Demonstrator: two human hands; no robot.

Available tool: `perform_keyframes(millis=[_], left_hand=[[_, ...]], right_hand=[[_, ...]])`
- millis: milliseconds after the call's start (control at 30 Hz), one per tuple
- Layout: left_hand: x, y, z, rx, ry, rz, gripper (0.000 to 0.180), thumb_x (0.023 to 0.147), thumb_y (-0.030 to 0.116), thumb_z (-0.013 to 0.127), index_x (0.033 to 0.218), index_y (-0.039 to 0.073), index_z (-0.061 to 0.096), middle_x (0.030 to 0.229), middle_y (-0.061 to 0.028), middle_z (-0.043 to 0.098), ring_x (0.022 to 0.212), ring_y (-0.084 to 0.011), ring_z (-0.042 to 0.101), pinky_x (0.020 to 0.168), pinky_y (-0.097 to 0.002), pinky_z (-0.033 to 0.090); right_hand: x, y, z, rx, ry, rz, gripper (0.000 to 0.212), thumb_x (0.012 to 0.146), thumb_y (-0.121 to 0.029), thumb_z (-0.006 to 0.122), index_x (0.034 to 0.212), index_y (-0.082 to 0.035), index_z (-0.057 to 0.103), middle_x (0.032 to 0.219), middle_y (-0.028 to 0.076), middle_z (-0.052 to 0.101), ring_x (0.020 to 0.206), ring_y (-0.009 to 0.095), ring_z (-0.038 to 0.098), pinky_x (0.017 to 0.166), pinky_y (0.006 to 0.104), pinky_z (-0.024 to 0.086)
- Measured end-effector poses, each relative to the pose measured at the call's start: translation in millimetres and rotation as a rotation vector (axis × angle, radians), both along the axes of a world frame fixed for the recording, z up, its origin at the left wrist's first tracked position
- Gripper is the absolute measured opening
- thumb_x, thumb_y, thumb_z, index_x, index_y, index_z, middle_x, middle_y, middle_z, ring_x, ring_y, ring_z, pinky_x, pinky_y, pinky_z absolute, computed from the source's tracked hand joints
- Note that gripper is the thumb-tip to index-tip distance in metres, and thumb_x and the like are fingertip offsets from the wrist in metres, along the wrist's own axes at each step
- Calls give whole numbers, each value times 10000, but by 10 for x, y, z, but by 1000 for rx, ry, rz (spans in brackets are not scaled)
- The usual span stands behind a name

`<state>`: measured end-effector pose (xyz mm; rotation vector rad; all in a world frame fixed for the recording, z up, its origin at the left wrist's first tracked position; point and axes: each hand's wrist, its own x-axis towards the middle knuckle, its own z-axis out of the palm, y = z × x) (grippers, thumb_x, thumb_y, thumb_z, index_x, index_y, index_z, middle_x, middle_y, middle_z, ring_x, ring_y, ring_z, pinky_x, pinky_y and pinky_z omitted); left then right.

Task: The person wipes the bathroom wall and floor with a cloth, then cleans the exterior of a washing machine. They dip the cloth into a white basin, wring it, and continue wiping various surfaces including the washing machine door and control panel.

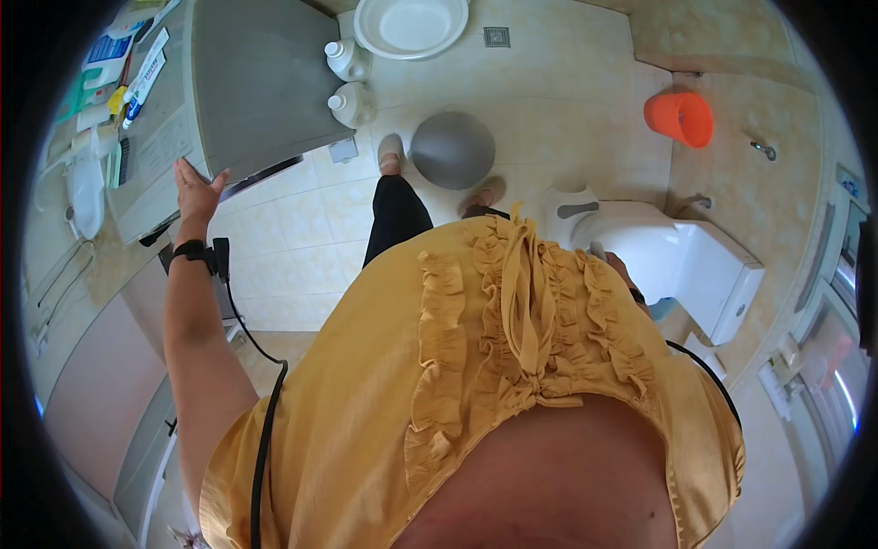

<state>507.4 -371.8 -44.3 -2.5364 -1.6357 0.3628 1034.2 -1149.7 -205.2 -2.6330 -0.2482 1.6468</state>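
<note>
My left hand (197,189) rests on the near corner of a grey-sided cabinet (265,82), its fingers stretched out and thumb apart, holding nothing. A dark band with a small black device and cable circles that wrist. My right hand (620,267) is low at my right side, beside the white toilet (640,236), and largely hidden by my yellow blouse (366,366). Its fingers look bent round a small greyish thing (597,249) that I cannot make out. A white piece with a grey oval patch (574,210) stands by the toilet's front.
A round grey stool (453,151) stands before my feet. Two white jugs (352,105) and a white basin (412,27) are farther off. An orange bucket (679,119) is by the right wall, near a tap (764,150). Toothpaste (146,78) and other toiletries lie on the left counter.
</note>
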Motion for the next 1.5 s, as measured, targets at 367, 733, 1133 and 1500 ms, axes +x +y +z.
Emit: perform_keyframes(millis=[367, 733, 1133, 1500], left_hand=[[177, -272, 108, 132, -29, -38, 1113, 837, 641, 702, 1570, -42, 218, 1629, -236, 265, 1512, -383, 267, 1097, -636, 366], [443, -296, 432, -89, -181, 126, 1213, 716, 381, 845, 1573, -93, 130, 1649, -277, 188, 1542, -437, 158, 1185, -625, 217], [302, -243, 300, -95, -183, 153, 1234, 683, 324, 863, 1591, -56, 118, 1650, -272, 187, 1539, -426, 180, 1218, -586, 193], [2887, -1273, -312, -85, -773, 578, 611, 929, 92, 722, 1479, 42, 461, 1492, -151, 525, 1389, -288, 487, 1154, -414, 374]], right_hand=[[642, 1387, 376, 22, -77, 63, 497, 833, -389, 691, 1199, -52, 695, 1096, 215, 737, 1040, 358, 706, 914, 427, 541], [1241, 4658, 706, 257, -198, 560, 515, 894, -481, 638, 1140, -32, 688, 1084, 244, 714, 1052, 419, 663, 932, 466, 516], [1551, 5988, 451, 182, 62, 842, 581, 860, -338, 645, 1351, -34, 588, 1320, 230, 635, 1242, 390, 583, 1059, 442, 457], [3170, 6013, -448, 255, 237, 870, 550, 867, -332, 658, 1310, -12, 599, 1212, 260, 674, 1121, 415, 640, 965, 441, 505]])
